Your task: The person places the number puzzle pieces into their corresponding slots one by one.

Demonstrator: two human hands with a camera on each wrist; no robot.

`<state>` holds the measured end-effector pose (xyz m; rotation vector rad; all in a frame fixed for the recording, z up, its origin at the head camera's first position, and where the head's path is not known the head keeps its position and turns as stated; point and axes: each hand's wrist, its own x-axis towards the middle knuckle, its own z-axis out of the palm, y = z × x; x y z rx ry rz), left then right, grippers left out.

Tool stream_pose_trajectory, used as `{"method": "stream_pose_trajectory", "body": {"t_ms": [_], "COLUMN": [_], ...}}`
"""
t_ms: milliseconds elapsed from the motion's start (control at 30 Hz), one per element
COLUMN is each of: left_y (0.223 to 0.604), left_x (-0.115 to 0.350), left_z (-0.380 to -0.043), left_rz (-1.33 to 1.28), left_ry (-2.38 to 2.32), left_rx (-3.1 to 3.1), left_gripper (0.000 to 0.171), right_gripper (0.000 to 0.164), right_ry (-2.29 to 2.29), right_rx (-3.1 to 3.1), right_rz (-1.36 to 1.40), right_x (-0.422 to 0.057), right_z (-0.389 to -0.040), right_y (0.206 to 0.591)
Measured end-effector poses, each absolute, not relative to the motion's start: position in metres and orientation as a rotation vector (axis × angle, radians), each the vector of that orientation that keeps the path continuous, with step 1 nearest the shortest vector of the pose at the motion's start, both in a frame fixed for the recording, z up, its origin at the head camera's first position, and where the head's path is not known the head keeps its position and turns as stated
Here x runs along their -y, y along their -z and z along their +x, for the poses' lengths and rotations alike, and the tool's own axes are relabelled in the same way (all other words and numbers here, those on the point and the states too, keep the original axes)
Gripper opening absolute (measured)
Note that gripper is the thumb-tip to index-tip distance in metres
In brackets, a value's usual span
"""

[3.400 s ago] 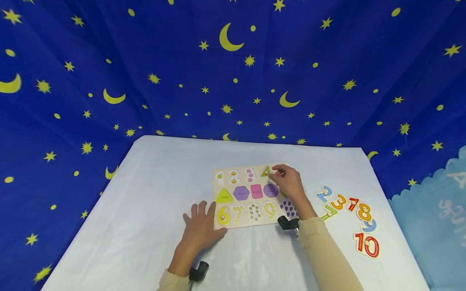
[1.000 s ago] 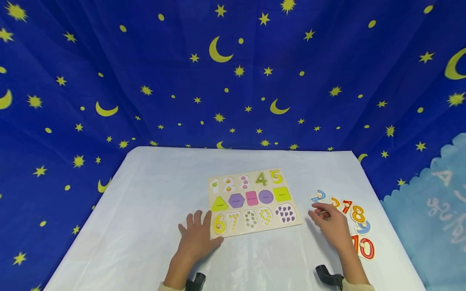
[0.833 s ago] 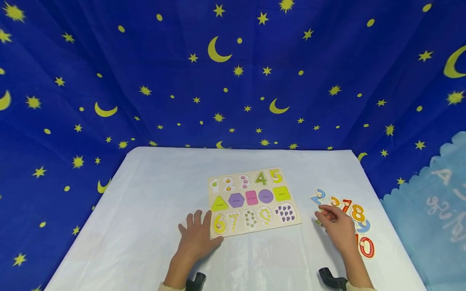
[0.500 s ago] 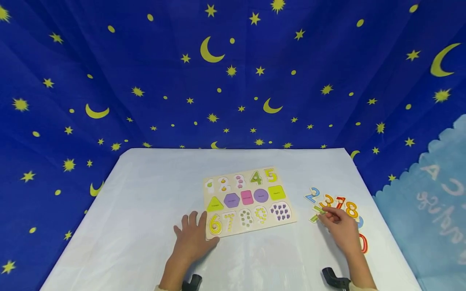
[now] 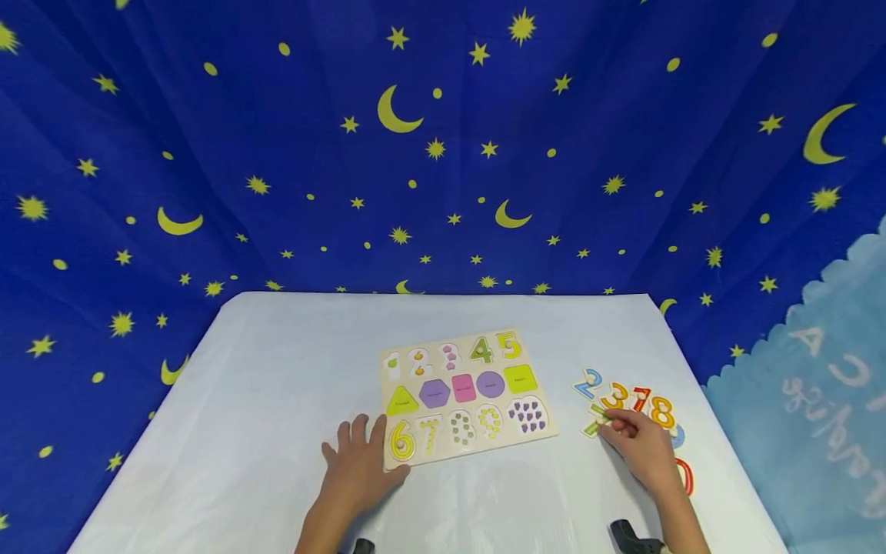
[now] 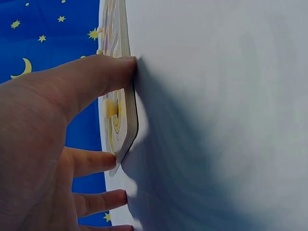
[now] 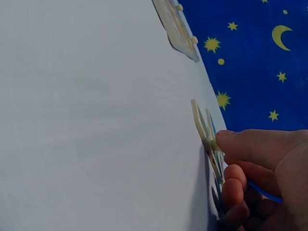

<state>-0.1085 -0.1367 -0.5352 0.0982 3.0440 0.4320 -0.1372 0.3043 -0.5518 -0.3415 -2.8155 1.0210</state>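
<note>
The wooden number puzzle board [image 5: 453, 457] lies mid-table, with the 4 [image 5: 481, 350], 5 [image 5: 508, 345] and 6 [image 5: 401, 441] seated in it. My left hand [image 5: 354, 475] rests at its near left corner, fingers spread; the thumb touches the board's edge [image 6: 131, 110] in the left wrist view. My right hand [image 5: 645, 454] pinches the knob of the green number 7 [image 5: 593, 425]. In the right wrist view the 7 [image 7: 198, 118] stands slightly tilted at the thumb and fingers, part of it hidden behind them.
Around my right hand lie the blue 2 [image 5: 587, 383], orange 3 [image 5: 614, 396], red 1 [image 5: 640, 398], orange 8 [image 5: 662, 413], partly covered blue 9 [image 5: 678, 437] and red 10 [image 5: 685, 477]. A starry blue cloth [image 5: 311, 154] stands behind the white table [image 5: 263, 369].
My right hand has left the 4 on the board and moved right to the loose numbers, where its fingers have closed on the green 7's knob. My left hand stays at the board's corner.
</note>
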Motion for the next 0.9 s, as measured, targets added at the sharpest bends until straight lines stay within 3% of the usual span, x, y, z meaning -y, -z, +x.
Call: {"method": "stream_pose_trajectory", "body": {"t_ms": [900], "left_y": [0.5388], "left_x": [0.1379], "left_z": [-0.1091], "left_rz": [0.106], "left_ry": [-0.444], "left_rx": [-3.042], "left_gripper": [0.088], "right_gripper": [0.023], "right_ry": [-0.954], "right_rx": [2.812], "right_rz": [-0.249], "right_x": [-0.2964], "right_z": [-0.1349], "right_y": [0.5527]}}
